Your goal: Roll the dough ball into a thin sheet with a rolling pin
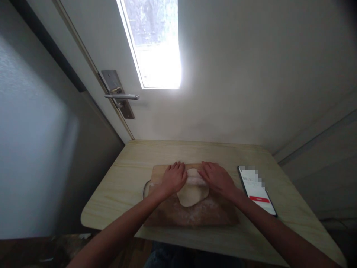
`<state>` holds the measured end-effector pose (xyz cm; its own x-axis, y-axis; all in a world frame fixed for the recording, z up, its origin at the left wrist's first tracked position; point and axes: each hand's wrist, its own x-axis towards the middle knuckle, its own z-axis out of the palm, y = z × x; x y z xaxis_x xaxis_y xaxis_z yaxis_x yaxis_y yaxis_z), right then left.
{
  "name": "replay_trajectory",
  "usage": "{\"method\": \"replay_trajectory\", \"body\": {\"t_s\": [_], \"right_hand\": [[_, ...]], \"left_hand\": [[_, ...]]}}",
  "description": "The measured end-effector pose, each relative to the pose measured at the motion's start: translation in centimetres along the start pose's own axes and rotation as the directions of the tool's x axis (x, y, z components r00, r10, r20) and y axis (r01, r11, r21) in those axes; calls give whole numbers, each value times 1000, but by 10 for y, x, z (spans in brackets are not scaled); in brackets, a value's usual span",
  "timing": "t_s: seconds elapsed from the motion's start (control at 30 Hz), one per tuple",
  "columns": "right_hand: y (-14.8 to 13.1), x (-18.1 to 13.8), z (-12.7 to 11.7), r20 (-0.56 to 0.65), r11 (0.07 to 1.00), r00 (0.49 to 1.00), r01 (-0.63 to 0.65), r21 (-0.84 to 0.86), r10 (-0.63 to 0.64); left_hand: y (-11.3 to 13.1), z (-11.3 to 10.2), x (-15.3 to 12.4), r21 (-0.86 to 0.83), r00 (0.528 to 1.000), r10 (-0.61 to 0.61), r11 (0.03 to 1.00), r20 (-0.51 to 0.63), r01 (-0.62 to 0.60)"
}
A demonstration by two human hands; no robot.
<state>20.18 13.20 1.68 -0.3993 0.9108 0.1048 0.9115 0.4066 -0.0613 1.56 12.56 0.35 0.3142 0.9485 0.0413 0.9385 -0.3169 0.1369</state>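
A flattened, pale sheet of dough lies on a wooden cutting board dusted with flour. Across the dough's far part runs a light-coloured rolling pin, of which only the middle shows between my hands. Over its left end is my left hand, fingers together and pointing forward. My right hand covers the other end, its fingers angled forward and to the left. Both hands are closed over the pin, and their palms and the pin's ends are hidden.
The board rests on a light wooden table with rounded corners, its metal ring handle at the left. A phone lies right of the board. Behind the table stands a door with a lever handle and bright glass pane.
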Motion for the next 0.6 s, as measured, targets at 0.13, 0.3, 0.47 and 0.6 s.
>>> {"method": "replay_trajectory", "body": {"t_s": [0.13, 0.3, 0.47, 0.6], "right_hand": [[-2, 3, 1, 65, 1000, 998, -6, -29, 8], [0, 5, 2, 107, 999, 994, 37, -28, -34], [2, 9, 2, 119, 999, 992, 39, -12, -37], [0, 11, -1, 117, 1000, 993, 16, -22, -14]], "left_hand": [[1, 3, -1, 7, 1000, -21, 1000, -6, 21], [6, -3, 2, 22, 998, -24, 999, -56, 25], [7, -2, 4, 45, 997, -29, 998, -70, 33], [7, -3, 5, 70, 996, -39, 997, -75, 44]]}}
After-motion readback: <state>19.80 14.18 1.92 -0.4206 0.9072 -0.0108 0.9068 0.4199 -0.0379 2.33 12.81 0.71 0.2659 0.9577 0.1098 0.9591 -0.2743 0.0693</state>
